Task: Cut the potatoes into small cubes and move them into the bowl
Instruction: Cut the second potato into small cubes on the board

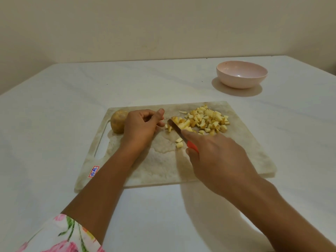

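A pale cutting board lies on the table in front of me. A whole unpeeled potato rests at its far left corner, partly hidden behind my left hand. That hand sits on the board with its fingers loosely curled and nothing in it. A heap of small potato cubes covers the far right part of the board, and two loose cubes lie nearer me. My right hand grips a knife with an orange handle; its blade tip lies against the left edge of the heap.
A pink bowl stands on the white table beyond the board, to the right, with nothing visible in it. A wall closes off the far side of the table. My left forearm has a floral sleeve.
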